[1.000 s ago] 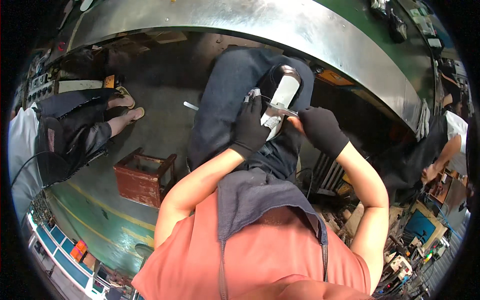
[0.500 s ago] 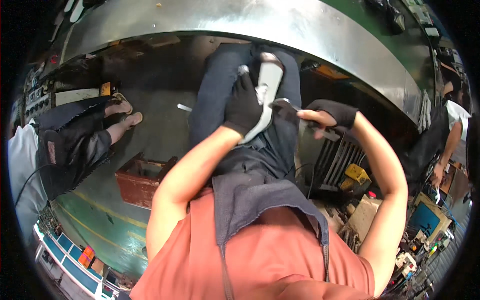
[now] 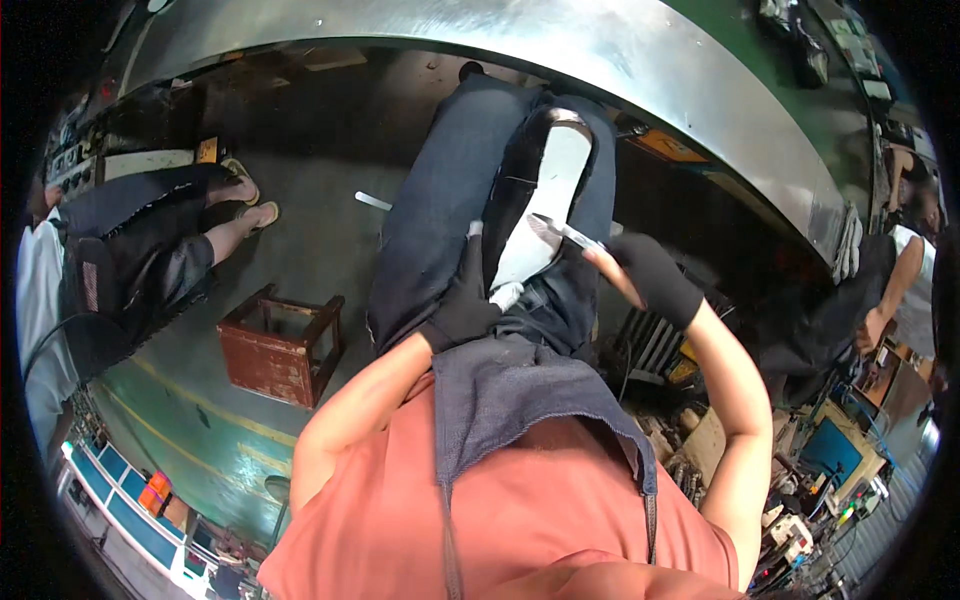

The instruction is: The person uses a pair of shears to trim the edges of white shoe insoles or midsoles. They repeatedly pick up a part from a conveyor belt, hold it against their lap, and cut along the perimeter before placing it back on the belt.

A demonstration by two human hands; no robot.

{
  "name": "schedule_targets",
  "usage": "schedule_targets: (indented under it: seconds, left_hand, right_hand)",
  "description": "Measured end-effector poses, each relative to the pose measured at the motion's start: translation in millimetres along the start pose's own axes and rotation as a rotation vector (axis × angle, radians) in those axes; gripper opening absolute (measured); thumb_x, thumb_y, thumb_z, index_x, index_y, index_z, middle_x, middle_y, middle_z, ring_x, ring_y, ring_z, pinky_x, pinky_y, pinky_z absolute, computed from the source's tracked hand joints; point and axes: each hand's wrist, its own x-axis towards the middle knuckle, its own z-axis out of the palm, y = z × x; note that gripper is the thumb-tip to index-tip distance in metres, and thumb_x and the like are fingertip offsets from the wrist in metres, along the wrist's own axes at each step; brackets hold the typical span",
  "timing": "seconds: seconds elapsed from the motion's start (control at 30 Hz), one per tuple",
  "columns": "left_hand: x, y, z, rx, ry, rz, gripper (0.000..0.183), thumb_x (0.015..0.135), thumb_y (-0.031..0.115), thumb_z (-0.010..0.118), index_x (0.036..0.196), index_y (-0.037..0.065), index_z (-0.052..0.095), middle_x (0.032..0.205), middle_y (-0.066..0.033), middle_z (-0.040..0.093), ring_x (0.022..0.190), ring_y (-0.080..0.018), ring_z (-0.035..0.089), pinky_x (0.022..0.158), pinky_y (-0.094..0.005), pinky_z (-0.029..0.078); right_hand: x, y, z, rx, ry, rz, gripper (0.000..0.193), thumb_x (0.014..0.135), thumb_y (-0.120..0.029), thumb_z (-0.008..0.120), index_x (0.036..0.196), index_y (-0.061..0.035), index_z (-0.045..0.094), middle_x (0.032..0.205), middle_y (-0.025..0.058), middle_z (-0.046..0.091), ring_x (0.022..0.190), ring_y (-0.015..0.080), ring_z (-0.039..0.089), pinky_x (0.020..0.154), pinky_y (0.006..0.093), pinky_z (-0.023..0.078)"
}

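A white sole-shaped piece (image 3: 562,170) is being supported lengthwise on the person's lap, its far end being turned toward the knees and its near end toward the waist. Dark material (image 3: 508,205) is being shown along its left side, and both are being borne by the dark trousers (image 3: 440,165). A small metal tool (image 3: 575,235) with a flat blade is being held by the right hand (image 3: 655,280), the grip being clamped on its handle. The blade is being held over the middle of the white sole-shaped piece; whether the face is being touched cannot be told. The left hand (image 3: 466,308) is being placed at the near left end of the piece, thumb and fingers being spread apart; whether this grip is being closed on the piece cannot be told. Black gloves are being worn on both hands, and white coverings are being shown on two digits of the left.

Beyond the knees, a long metal surface (image 3: 480,25) is being seen. A short white strip (image 3: 373,201) is being shown just beside the left leg, and farther left a red-brown wooden stool (image 3: 265,350) is being seen on the floor. Sandals (image 3: 262,216) are being worn by a co-worker at the far left.
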Motion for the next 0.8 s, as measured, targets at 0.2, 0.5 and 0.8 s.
schedule_targets:
  seconds: [0.2, 0.5, 0.8]
  left_hand:
    - [31, 12, -20, -0.660, -0.042, -0.466, 0.040, 0.097, 0.032, 0.050, 0.122, 0.000, 0.052, 0.112, -0.0086, 0.060, 0.106, -0.0163, 0.053, 0.093, -0.0303, 0.041]
    - [51, -6, 12, 0.003, 0.186, -0.005, 0.065, 0.085, 0.034, 0.063, 0.125, -0.011, 0.038, 0.103, -0.0361, 0.057, 0.100, -0.0474, 0.056, 0.082, -0.0453, 0.046]
    - [34, -16, -13, -0.098, -0.230, -0.125, 0.118, 0.068, 0.047, 0.078, 0.144, -0.008, 0.006, 0.144, -0.0324, 0.024, 0.135, -0.0411, 0.028, 0.110, -0.0409, 0.026]
  right_hand:
    - [-22, 11, 19, 0.291, -0.155, 0.138, 0.048, 0.096, -0.043, 0.048, 0.090, 0.0033, 0.061, 0.066, 0.0159, 0.058, 0.060, 0.0182, 0.053, 0.060, 0.0344, 0.044]
    - [-18, -30, -31, 0.091, -0.266, 0.175, 0.048, 0.095, -0.042, 0.048, 0.091, 0.0030, 0.061, 0.071, 0.0222, 0.059, 0.061, 0.0262, 0.057, 0.061, 0.0373, 0.045]
    - [3, -38, 25, 0.023, 0.018, -0.170, 0.041, 0.091, -0.039, 0.055, 0.081, -0.0002, 0.063, 0.072, 0.0231, 0.060, 0.067, 0.0371, 0.061, 0.061, 0.0423, 0.047]
